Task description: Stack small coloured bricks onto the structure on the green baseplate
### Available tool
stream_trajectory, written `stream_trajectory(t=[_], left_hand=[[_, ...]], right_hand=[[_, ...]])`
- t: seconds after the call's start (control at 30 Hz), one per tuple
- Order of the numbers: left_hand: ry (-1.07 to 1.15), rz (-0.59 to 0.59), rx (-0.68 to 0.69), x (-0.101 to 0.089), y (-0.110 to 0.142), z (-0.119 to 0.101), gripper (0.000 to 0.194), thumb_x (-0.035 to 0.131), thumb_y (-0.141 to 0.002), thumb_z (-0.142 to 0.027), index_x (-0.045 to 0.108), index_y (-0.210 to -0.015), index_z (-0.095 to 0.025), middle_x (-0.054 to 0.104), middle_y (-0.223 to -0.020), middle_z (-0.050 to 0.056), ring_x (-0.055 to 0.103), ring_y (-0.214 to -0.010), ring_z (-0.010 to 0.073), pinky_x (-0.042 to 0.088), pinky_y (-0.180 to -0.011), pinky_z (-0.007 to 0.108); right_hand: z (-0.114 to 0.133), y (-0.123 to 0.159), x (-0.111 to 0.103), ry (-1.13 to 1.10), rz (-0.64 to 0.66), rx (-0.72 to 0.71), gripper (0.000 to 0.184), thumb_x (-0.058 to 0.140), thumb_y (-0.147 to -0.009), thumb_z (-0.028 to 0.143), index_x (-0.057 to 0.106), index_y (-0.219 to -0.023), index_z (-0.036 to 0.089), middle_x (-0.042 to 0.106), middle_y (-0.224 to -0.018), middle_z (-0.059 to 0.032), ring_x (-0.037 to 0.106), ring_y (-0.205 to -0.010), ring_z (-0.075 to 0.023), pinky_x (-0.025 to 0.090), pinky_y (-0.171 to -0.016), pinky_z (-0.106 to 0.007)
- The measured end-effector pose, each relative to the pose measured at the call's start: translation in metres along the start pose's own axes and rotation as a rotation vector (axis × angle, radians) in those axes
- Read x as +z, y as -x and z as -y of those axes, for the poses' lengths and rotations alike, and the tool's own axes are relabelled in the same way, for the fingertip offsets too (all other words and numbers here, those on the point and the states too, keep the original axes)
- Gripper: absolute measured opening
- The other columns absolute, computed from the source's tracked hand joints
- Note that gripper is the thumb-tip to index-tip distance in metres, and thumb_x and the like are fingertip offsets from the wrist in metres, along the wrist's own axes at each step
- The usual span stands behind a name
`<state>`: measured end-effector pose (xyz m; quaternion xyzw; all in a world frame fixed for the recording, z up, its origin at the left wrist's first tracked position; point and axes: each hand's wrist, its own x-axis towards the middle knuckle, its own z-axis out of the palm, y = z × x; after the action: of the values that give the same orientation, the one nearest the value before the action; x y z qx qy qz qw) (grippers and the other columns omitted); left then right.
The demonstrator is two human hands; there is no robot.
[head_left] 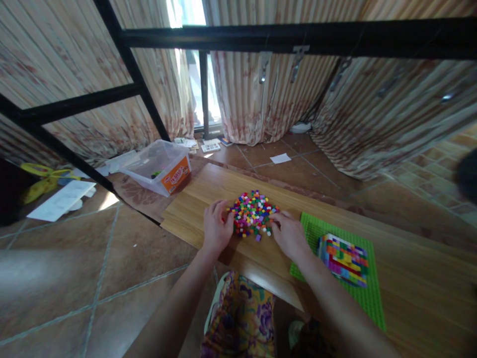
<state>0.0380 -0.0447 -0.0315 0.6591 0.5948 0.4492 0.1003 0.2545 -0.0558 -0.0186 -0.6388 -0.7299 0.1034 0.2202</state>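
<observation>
A heap of tiny, many-coloured toy bricks [253,211] is spread on the wooden bench top between my hands. My left hand [218,226] rests at the heap's left edge, with thumb and fingers apart and a few bricks beside them. At the right edge, my right hand [288,231] has its thumb and fingertips drawn together among the bricks; what is between them is too small to make out. Under and beyond my right forearm lies a green baseplate [337,228]. On it stands a low, multicoloured brick build [345,258], several layers high.
A clear plastic box [149,171] with an orange label sits left of the bench [417,278], a few green pieces inside. Black metal bars [298,37] cross in front of striped curtains [253,99]. Papers [280,158] and a white board [61,200] lie on the tiled floor.
</observation>
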Motion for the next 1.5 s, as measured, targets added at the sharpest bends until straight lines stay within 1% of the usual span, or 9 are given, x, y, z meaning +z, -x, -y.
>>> stream_trajectory(t=[0.13,0.27,0.43,0.63,0.73,0.9,1.0,1.27,1.5], left_hand=[[-0.071,0.126,0.02,0.01,-0.028,0.01,0.021,0.06,-0.083,-0.019,0.068,-0.101,-0.019,0.069,-0.108,0.009,0.06,-0.105,0.025,0.047,-0.098,0.044],[-0.087,0.221,0.082,0.022,-0.043,0.006,0.01,0.062,-0.08,-0.017,0.07,-0.085,-0.021,0.071,-0.093,0.007,0.061,-0.096,0.0245,0.045,-0.096,0.044],[-0.058,0.262,0.083,0.03,-0.036,0.001,0.016,0.056,-0.082,-0.013,0.07,-0.084,-0.021,0.071,-0.091,0.007,0.061,-0.091,0.0231,0.047,-0.091,0.04],[0.033,0.306,0.088,0.027,-0.021,-0.003,0.018,0.054,-0.082,-0.011,0.068,-0.086,-0.02,0.071,-0.093,0.006,0.062,-0.091,0.0224,0.049,-0.09,0.04],[0.129,0.284,0.097,0.026,-0.016,-0.005,0.022,0.053,-0.082,-0.009,0.068,-0.095,-0.02,0.072,-0.099,0.006,0.063,-0.097,0.0221,0.049,-0.093,0.04],[0.292,0.132,-0.009,0.031,-0.014,-0.004,0.025,0.055,-0.085,-0.015,0.066,-0.107,-0.02,0.07,-0.107,0.007,0.064,-0.103,0.0216,0.05,-0.095,0.039],[0.346,0.092,-0.058,0.033,-0.014,-0.003,0.025,0.055,-0.086,-0.019,0.066,-0.108,-0.02,0.069,-0.11,0.008,0.063,-0.106,0.022,0.049,-0.098,0.04],[0.543,0.154,-0.133,0.035,-0.014,0.003,0.027,0.058,-0.086,-0.027,0.066,-0.111,-0.02,0.069,-0.116,0.008,0.062,-0.112,0.0227,0.048,-0.102,0.039],[0.773,0.151,-0.259,0.035,-0.014,-0.009,0.027,0.058,-0.086,-0.033,0.067,-0.107,-0.019,0.071,-0.116,0.008,0.065,-0.109,0.0216,0.05,-0.099,0.038]], right_hand=[[-0.001,-0.013,-0.001,-0.012,-0.058,0.039,0.03,0.045,-0.087,0.011,0.072,-0.096,0.02,0.067,-0.091,-0.0051,0.062,-0.082,-0.0155,0.045,-0.08,-0.026],[-0.001,-0.032,0.006,0.018,-0.065,0.047,0.025,0.048,-0.09,0.019,0.073,-0.095,0.021,0.067,-0.092,-0.0065,0.061,-0.082,-0.0166,0.044,-0.078,-0.027],[-0.005,-0.038,0.009,0.025,0.001,0.032,0.019,0.053,-0.089,0.02,0.072,-0.09,0.021,0.066,-0.092,-0.0066,0.06,-0.08,-0.0163,0.043,-0.078,-0.027],[-0.012,-0.021,0.001,-0.066,0.079,-0.019,0.014,0.056,-0.087,0.018,0.069,-0.081,0.02,0.064,-0.09,-0.0039,0.06,-0.083,-0.0144,0.043,-0.078,-0.025],[-0.015,-0.015,-0.003,-0.099,0.063,-0.017,0.015,0.056,-0.086,0.016,0.069,-0.082,0.021,0.065,-0.088,-0.0026,0.06,-0.082,-0.0143,0.043,-0.077,-0.025],[-0.015,-0.029,-0.004,-0.065,-0.047,0.092,0.023,0.051,-0.089,0.018,0.073,-0.092,0.023,0.068,-0.094,-0.0041,0.062,-0.086,-0.0163,0.044,-0.081,-0.027],[-0.014,-0.043,0.001,0.029,0.003,0.076,0.027,0.052,-0.087,0.018,0.074,-0.104,0.022,0.068,-0.101,-0.0073,0.062,-0.094,-0.0193,0.044,-0.087,-0.03],[-0.023,-0.052,0.01,-0.02,0.084,0.071,0.02,0.058,-0.086,0.02,0.075,-0.095,0.023,0.068,-0.102,-0.0056,0.061,-0.093,-0.0173,0.044,-0.088,-0.031],[-0.025,-0.047,0.007,-0.146,0.105,0.002,0.009,0.064,-0.082,0.022,0.072,-0.086,0.021,0.065,-0.099,-0.0044,0.058,-0.092,-0.0162,0.043,-0.087,-0.031]])
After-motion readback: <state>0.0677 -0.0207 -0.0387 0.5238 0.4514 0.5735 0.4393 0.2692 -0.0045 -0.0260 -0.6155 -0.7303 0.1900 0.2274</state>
